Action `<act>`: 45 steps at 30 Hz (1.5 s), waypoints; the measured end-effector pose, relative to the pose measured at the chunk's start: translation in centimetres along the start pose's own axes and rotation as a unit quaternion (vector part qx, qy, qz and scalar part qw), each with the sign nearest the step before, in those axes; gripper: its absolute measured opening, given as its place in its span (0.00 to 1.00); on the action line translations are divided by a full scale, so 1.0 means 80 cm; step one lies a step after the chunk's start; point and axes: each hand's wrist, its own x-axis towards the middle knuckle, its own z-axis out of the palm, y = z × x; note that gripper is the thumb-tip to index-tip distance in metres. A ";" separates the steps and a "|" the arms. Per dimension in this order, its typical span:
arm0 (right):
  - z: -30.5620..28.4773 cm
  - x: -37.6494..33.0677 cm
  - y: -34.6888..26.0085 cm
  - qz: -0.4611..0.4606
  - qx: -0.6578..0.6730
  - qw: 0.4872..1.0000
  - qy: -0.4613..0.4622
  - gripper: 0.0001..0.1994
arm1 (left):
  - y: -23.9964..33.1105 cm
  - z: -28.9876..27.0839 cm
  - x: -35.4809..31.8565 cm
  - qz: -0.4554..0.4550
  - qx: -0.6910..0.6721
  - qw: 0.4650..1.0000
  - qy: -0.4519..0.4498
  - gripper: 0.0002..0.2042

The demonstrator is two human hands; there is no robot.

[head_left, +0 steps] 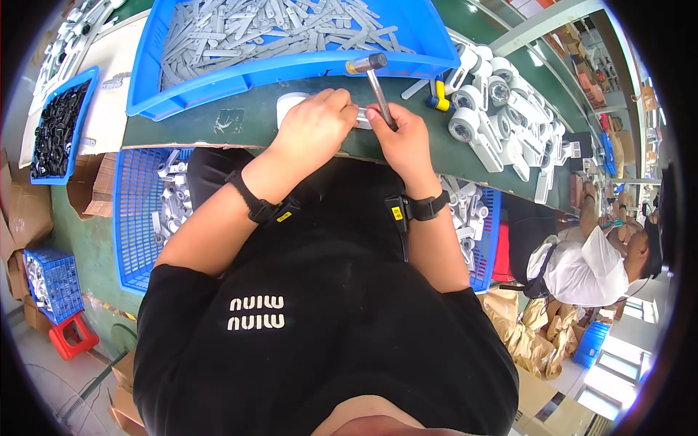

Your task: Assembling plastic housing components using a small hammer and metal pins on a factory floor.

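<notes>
My left hand (314,125) is closed at the table's near edge on a white plastic part (289,104) with a rounded end. Its fingers hide most of the part. A small hammer (378,93) stands upright in my right hand (404,145), its head raised and its handle running down into the closed fingers. My right thumb and index finger lie by the other end of the white part, just right of my left fingertips. Behind both hands is a large blue tray (240,82) holding a heap of grey flat strips (276,33).
White parts with round lens-like ends (502,109) are piled right, beside a yellow-and-black tool (439,97). A smaller blue tray (93,83) of black pieces sits left. Blue baskets (134,218) of white parts flank my lap. A co-worker in white (582,269) is at the right.
</notes>
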 end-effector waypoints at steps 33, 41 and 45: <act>-0.059 -0.104 -0.009 -0.056 0.004 0.992 0.110 0.26 | 0.010 -0.006 0.009 -0.058 -0.005 0.998 -0.037 0.06; -0.061 -0.115 0.005 -0.051 0.057 0.990 0.119 0.25 | 0.019 -0.042 0.014 0.084 -0.036 0.987 -0.132 0.17; -0.059 -0.117 0.013 -0.075 0.035 0.992 0.094 0.25 | 0.012 -0.054 -0.006 0.091 -0.072 0.990 -0.080 0.18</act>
